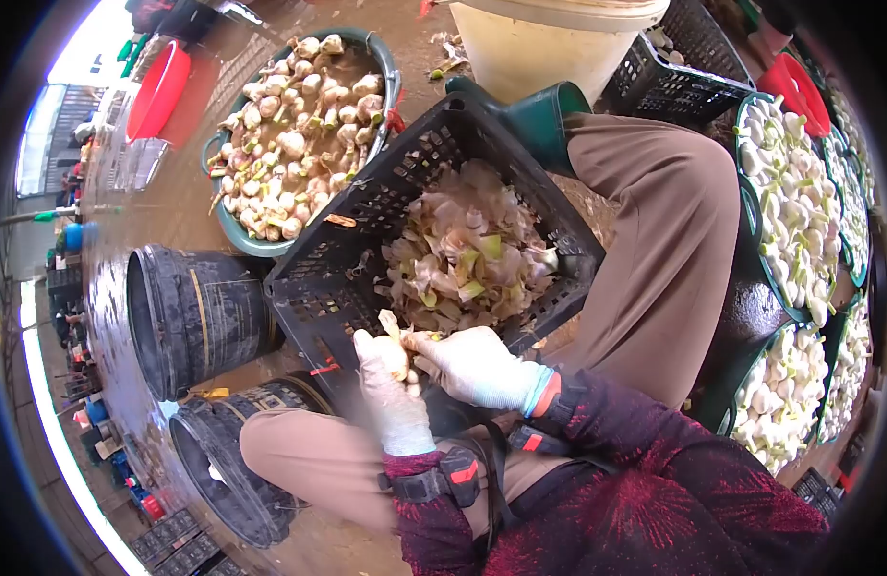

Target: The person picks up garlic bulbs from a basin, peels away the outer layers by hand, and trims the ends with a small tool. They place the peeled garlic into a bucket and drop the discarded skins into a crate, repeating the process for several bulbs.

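Note:
My left hand [394, 398], in a whitish glove, is closed round a garlic bulb [397, 361] with its stalk pointing up. My right hand [474, 367], gloved too, meets it from the right with fingers closed at the bulb. Exactly what the right fingertips pinch is partly hidden. Both hands are over the near edge of a black plastic crate [321, 305] between my knees. Papery garlic skins [467, 252] and greenish stalk pieces are heaped inside the crate.
Water and unpeeled garlic fill a green tub [249, 242] ahead left. Two dark buckets [202, 305] [234, 451] lie at left. A cream bucket [549, 48] and another black crate [698, 58] stand ahead. On the right, green baskets hold peeled garlic [789, 192].

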`<state>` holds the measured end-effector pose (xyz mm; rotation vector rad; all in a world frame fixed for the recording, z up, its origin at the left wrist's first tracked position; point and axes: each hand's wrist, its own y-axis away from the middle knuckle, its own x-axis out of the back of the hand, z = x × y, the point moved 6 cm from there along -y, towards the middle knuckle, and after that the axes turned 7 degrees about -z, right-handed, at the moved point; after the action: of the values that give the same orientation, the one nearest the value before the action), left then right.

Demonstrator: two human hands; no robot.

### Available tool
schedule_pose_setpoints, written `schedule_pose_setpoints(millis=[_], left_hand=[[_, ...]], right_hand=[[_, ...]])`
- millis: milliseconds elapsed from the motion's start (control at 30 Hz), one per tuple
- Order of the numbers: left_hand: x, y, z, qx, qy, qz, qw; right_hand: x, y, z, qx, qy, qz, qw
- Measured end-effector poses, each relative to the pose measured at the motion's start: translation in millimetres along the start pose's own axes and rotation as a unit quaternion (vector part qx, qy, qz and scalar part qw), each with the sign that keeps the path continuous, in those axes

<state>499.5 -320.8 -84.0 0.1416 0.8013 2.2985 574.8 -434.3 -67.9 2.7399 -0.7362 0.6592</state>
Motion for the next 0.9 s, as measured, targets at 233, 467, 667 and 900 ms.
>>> schedule_pose_setpoints(millis=[233, 467, 667, 900], left_hand=[[2.0, 5.9, 0.5, 0.052, 0.019, -0.036, 0.998], [-0.5, -0.7, -7.5, 0.111, 0.125, -0.109, 0.98], [-12.4, 8.1, 17.6, -0.016, 0.082, -0.304, 0.949], [12.6, 14.8, 6.1, -0.066, -0.057, -0.168, 0.982]], right_hand=[[14.9, -4.2, 29.1, -0.084, -0.259, -0.089, 0.958], [18.9, -1.0, 4.1, 0.056, -0.004, 0.042, 0.998], [9.2, -9.0, 26.5, -0.119, -0.45, -0.081, 0.881], [-5.9, -16.6, 19.5, -0.093, -0.432, -0.085, 0.893]])
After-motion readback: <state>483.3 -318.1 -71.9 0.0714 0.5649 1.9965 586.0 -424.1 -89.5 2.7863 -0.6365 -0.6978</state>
